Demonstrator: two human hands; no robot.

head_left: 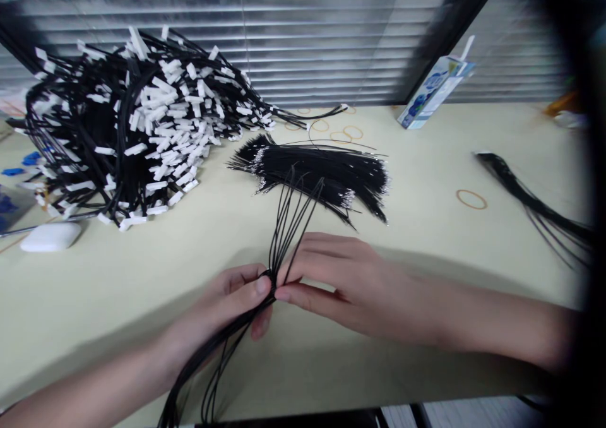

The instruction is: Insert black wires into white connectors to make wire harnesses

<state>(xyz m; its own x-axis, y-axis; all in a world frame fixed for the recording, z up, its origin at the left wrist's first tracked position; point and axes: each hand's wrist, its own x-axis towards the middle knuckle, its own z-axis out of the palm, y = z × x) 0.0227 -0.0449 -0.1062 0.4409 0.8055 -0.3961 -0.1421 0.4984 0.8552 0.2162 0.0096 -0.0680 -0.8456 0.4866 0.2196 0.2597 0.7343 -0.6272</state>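
Note:
Near the middle of the table, my left hand (pixel 241 298) is closed round a bundle of thin black wires (pixel 203 352), its thumb pressed on top. The bundle runs down past the table's front edge, while several wire ends fan out upward above the grip. From the right, my right hand (pixel 331 276) touches the wires just above that thumb, thumb and forefinger pinched on a strand at the fan's right side. Just beyond the hands lies a pile of short black wires (pixel 322 169) with shiny metal ends.
A large heap of black cables with white connectors (pixel 165 118) stands at the back left, a white rounded case (pixel 51 237) before it. Several rubber bands (pixel 471 199) lie about. A drink carton (pixel 433 93) leans at the window blinds; another wire bundle (pixel 530 201) lies right.

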